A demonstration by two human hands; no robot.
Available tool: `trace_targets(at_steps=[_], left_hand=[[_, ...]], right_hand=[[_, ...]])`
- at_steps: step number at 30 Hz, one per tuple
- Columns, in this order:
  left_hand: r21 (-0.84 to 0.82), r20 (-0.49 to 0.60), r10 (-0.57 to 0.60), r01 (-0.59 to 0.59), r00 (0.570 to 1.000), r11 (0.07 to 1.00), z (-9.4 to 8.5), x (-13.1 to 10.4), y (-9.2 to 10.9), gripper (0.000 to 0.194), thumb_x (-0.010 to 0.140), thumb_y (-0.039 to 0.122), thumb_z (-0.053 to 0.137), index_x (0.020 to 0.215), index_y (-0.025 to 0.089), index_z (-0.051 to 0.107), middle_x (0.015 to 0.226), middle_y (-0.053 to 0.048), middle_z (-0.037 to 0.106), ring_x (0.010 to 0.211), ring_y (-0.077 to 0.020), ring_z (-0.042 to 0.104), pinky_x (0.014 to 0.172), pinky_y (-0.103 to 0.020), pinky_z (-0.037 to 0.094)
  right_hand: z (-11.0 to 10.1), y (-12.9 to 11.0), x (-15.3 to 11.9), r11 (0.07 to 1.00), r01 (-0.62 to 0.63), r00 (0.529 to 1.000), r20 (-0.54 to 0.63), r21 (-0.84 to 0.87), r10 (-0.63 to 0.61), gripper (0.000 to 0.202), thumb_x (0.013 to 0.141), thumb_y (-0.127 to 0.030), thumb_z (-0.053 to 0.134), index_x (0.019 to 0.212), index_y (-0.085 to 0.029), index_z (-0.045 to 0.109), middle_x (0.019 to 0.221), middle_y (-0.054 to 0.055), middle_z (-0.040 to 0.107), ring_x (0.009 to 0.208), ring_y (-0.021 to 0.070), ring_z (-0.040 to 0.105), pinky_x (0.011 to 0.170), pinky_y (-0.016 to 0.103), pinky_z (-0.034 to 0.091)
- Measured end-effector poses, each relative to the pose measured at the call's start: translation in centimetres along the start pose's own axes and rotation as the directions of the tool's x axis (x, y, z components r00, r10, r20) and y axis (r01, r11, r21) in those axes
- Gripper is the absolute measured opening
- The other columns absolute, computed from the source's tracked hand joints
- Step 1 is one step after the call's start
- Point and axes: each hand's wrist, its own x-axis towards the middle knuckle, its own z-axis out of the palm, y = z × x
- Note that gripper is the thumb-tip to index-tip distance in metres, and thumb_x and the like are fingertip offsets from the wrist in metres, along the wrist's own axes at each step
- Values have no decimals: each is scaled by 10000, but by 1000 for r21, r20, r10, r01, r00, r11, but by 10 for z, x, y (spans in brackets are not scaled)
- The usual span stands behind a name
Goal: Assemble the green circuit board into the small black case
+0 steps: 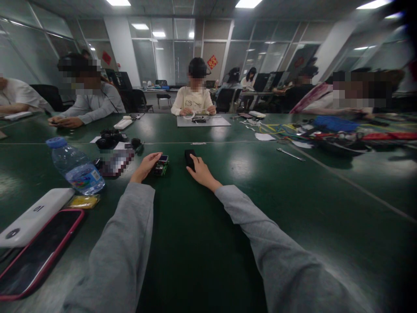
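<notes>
My left hand [149, 165] grips the left side of a small green circuit board [160, 168] with a little dark screen on its top. Its fingertips reach the screen's edge, and part of the board is hidden behind them. To the right, my right hand [202, 171] is closed around the right side of a small black box [189, 159], which rests on the dark green table. A short gap separates the box from the board. Both of my sleeves are grey.
On the left are a water bottle [76, 167], a white power bank [37, 216], a red-cased phone [39, 252] and a yellow packet [84, 201]. A wrench [291, 154] lies right, near tangled cables [280, 128]. Other people sit around the table, one opposite at a grey mat [218, 122].
</notes>
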Motion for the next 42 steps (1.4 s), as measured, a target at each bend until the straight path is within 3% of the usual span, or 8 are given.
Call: trace_targets(at_steps=[11, 15, 25, 33, 38, 42], left_hand=[[275, 50, -6, -8, 999, 962, 12, -7, 14, 443, 651, 439, 746, 990, 159, 692, 991, -93, 697, 952, -235, 612, 872, -331, 433], [284, 124, -46, 9, 991, 959, 15, -7, 17, 432, 646, 427, 752, 987, 166, 703, 1019, -96, 693, 1004, -248, 596, 927, -342, 397], [302, 188, -67, 7, 980, 953, 15, -8, 20, 436, 634, 372, 759, 1026, 193, 699, 1065, -86, 673, 961, -232, 600, 847, -311, 428], [367, 198, -36, -40, 980, 930, 23, -7, 26, 314, 633, 379, 753, 879, 187, 718, 904, -52, 696, 888, -228, 589, 809, -292, 418], [479, 94, 23, -66, 995, 875, 28, 3, 10, 362, 682, 516, 678, 788, 169, 683, 786, -55, 658, 813, -225, 582, 773, -305, 418], [430, 13, 38, -40, 999, 902, 31, 2, 1, 359, 701, 511, 665, 828, 175, 668, 860, -82, 659, 934, -266, 585, 806, -318, 421]], right_hand=[[1, 1, 0, 1000, -2, 1000, 3, -4, 2, 614, 907, -378, 481, 1432, -159, 250, 1240, 176, 434, 1108, 286, 496, 911, 473, 447], [2, 2, 0, 1000, -1, 1000, 6, 9, 1, 624, 909, -393, 480, 1438, -168, 237, 1251, 172, 427, 1107, 280, 498, 902, 457, 457], [0, 0, 0, 1000, -8, 1000, 10, -3, 8, 618, 908, -390, 481, 1437, -170, 247, 1259, 173, 425, 1106, 284, 501, 910, 465, 452], [0, 0, 0, 1000, 4, 1000, 3, -9, -4, 611, 908, -372, 477, 1431, -150, 254, 1250, 184, 428, 1149, 297, 475, 922, 473, 442], [0, 0, 0, 1000, 6, 1000, 3, -14, -6, 605, 910, -366, 473, 1433, -160, 249, 1257, 181, 425, 1149, 294, 476, 928, 466, 440], [0, 0, 0, 1000, 9, 1000, 5, -2, -9, 615, 908, -365, 483, 1434, -154, 246, 1259, 186, 423, 1151, 298, 475, 926, 469, 441]])
